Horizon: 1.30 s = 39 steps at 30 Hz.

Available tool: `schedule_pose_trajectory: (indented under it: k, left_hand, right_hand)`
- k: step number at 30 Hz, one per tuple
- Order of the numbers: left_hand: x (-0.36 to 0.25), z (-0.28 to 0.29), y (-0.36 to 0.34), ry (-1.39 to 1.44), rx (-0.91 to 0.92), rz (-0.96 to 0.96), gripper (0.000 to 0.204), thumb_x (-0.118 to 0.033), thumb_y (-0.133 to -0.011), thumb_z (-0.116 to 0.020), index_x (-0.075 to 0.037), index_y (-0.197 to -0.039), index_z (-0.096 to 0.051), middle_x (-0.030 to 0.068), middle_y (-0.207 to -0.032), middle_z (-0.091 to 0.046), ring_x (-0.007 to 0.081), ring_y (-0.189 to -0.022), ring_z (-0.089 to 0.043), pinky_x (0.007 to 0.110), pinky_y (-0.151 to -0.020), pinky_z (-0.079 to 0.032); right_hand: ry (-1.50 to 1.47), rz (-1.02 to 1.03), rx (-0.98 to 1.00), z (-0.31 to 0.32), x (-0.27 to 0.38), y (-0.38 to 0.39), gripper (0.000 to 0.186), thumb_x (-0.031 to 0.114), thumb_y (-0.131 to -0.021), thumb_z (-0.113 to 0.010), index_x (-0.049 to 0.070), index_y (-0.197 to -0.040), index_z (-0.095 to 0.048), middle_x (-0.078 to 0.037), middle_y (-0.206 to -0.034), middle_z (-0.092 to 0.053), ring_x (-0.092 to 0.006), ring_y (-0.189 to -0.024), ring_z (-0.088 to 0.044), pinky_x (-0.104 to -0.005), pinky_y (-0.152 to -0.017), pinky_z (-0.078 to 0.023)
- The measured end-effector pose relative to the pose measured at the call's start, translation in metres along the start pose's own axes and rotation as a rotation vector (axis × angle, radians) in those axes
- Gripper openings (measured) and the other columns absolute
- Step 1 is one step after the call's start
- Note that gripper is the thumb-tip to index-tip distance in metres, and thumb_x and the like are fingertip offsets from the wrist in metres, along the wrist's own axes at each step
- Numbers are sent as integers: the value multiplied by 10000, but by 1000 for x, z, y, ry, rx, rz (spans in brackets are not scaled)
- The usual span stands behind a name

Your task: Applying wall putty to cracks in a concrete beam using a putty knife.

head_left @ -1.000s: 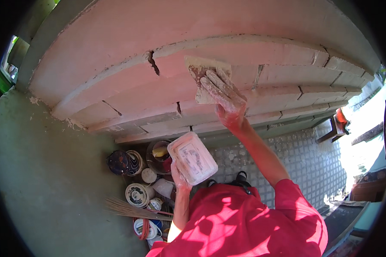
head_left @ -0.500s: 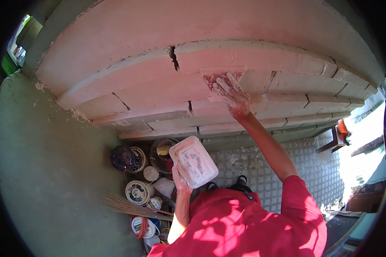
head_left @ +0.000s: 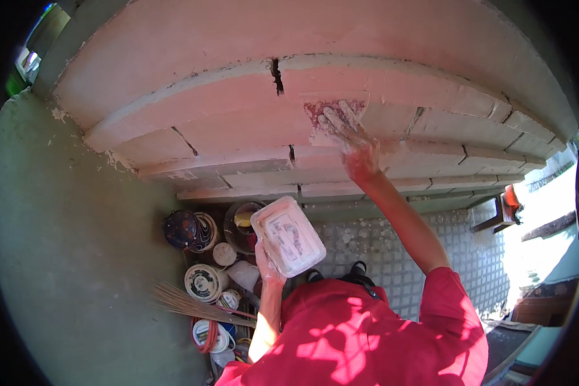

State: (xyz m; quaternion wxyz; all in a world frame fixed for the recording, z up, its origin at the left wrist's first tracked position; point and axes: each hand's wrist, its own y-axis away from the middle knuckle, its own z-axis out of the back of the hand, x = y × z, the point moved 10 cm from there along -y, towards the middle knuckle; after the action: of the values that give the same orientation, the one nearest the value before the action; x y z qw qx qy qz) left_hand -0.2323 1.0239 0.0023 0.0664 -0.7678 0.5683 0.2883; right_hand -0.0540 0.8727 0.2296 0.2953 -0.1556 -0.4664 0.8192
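My right hand is stretched out to the pinkish-white wall, its fingers smeared white. It holds a flat, thin putty spreader, reddish and caked with white paste, against the wall's stepped ledges. My thumb is hidden behind the spreader or the hand. Down in front of my body, my left hand grips a white plastic tub along its left side. The tub is rectangular with rounded corners, tilted, and coated with pale paste.
Below left, paint buckets, a round basin and a stick broom crowd the floor by the green wall. A wooden stool stands at the right on the tiled floor. Dark vertical gaps cut the ledges.
The spreader stays on nearly the same stretch of wall, my right hand shifting only slightly. The tub has moved a little up and left in view. The whole view has shifted slightly.
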Motion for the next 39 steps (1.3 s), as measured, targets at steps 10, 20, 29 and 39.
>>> schedule_pose_trajectory:
  k: [10, 20, 29, 39]
  left_hand:
    - [2, 15, 2, 7, -7, 40, 453, -352, -975, -342, -56, -1292, -474, 93, -1220, -586, 233, -1100, -585, 386, -959, -477]
    - [-2, 20, -2, 31, -39, 48, 492, -393, -972, -329, -70, -1327, -435, 89, -1249, -565, 248, -1093, -589, 397, -940, -493]
    - [3, 14, -5, -19, -25, 56, 474, -365, -970, -328, -73, -1327, -436, 84, -1245, -566, 244, -1103, -582, 403, -952, -483]
    - [-2, 31, 2, 33, -61, 46, 493, -389, -967, -325, -71, -1326, -439, 88, -1241, -573, 251, -1095, -590, 411, -930, -498]
  right_hand:
    - [-143, 138, -122, 31, 24, -36, 502, -72, -696, -565, 134, -1142, -672, -39, -1244, -611, -282, -1205, -539, -358, -858, -556]
    - [-131, 44, 18, 12, 15, 12, 485, -65, -711, -576, 149, -1134, -678, -28, -1202, -634, -257, -1192, -553, -354, -858, -556]
    - [-89, 140, -67, 24, 41, -49, 434, 3, -723, -603, 148, -1126, -673, -9, -1242, -611, -240, -1214, -534, -347, -809, -562]
    - [-240, 1, -51, 31, 16, 20, 492, -79, -739, -545, 71, -1201, -624, -113, -1206, -624, -283, -1163, -571, -360, -896, -526]
